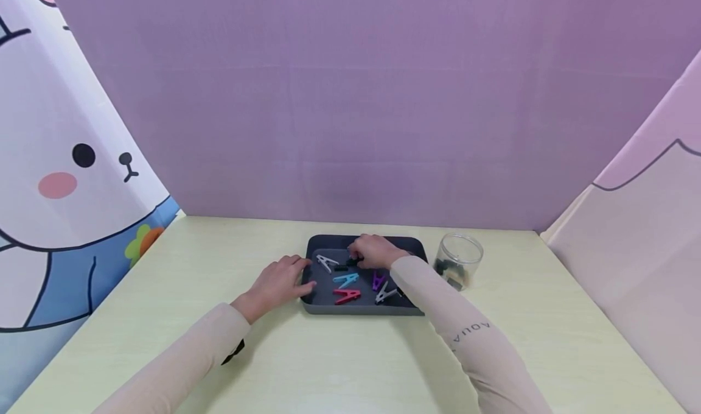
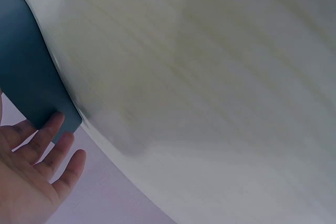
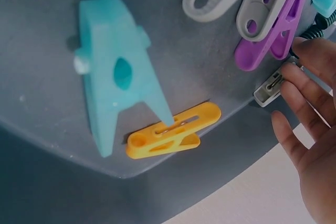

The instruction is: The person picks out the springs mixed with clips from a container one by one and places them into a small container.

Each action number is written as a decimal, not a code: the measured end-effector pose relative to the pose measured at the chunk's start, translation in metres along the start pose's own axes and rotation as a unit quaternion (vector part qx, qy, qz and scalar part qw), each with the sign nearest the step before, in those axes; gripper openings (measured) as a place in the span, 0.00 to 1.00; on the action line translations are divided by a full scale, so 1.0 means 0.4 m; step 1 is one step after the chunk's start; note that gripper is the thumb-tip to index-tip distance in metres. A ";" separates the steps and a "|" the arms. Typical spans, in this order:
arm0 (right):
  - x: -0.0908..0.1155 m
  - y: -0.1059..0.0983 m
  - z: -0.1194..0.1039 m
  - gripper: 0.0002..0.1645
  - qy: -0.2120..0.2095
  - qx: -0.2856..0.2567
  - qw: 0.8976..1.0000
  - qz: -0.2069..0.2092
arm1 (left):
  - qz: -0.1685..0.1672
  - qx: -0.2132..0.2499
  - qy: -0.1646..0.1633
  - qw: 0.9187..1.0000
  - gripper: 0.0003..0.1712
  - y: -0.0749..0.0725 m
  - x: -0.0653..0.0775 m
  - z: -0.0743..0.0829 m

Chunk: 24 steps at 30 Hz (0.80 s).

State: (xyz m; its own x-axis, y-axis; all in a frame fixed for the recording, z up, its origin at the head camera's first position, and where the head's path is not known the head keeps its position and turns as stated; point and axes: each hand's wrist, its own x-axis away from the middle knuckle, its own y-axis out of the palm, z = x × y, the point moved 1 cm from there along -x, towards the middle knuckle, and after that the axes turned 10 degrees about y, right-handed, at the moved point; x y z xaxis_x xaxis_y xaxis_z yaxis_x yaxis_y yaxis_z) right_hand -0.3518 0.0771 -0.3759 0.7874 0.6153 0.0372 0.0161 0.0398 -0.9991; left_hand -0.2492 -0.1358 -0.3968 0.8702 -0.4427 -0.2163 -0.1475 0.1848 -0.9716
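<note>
A dark grey tray [image 1: 323,309] lies on the table with several clothespins in it. My left hand [image 1: 279,283] rests at its left rim with fingers spread; the left wrist view shows the fingertips [image 2: 56,120] against the tray's outer wall. My right hand [image 1: 376,251] reaches into the far part, pinching a dark ribbed piece [image 3: 315,29] that the fingers partly hide. Nearby lie a white clothespin [image 1: 327,262], a light blue one [image 1: 346,279], a red one [image 1: 347,295] and a purple one [image 1: 378,280]. A yellow clothespin [image 3: 173,131] shows in the right wrist view.
A clear jar [image 1: 459,259] with dark and pale pieces at its bottom stands right of the tray, beside my right forearm. A purple curtain [image 1: 350,109] hangs behind the table, and printed cloth [image 1: 71,176] borders the left side.
</note>
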 end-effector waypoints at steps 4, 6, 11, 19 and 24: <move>0.000 -0.001 -0.001 0.04 0.003 0.000 1.000 -0.005 | 0.002 -0.002 0.001 1.000 0.32 0.000 0.000 0.000; 0.000 0.000 0.000 0.04 0.003 -0.002 1.000 -0.008 | 0.001 -0.003 0.000 1.000 0.32 0.001 0.001 -0.001; -0.001 0.001 0.007 0.03 0.005 -0.011 1.000 -0.015 | 0.000 -0.002 0.000 1.000 0.32 0.001 0.001 -0.002; 0.005 -0.001 0.020 0.04 0.009 -0.030 0.999 -0.010 | -0.012 0.006 -0.005 1.000 0.33 -0.001 0.001 -0.003; 0.013 -0.014 0.023 0.05 0.013 -0.038 0.999 -0.012 | -0.014 0.005 -0.008 1.000 0.33 -0.002 0.001 -0.002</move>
State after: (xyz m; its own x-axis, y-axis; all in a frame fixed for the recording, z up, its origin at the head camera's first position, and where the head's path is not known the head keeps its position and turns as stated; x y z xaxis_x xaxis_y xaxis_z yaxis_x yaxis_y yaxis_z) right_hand -0.3537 0.0873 -0.3701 0.8024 0.5935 0.0624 0.0813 -0.0052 -0.9967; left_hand -0.2491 -0.1365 -0.3961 0.8816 -0.4335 -0.1867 -0.1177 0.1811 -0.9764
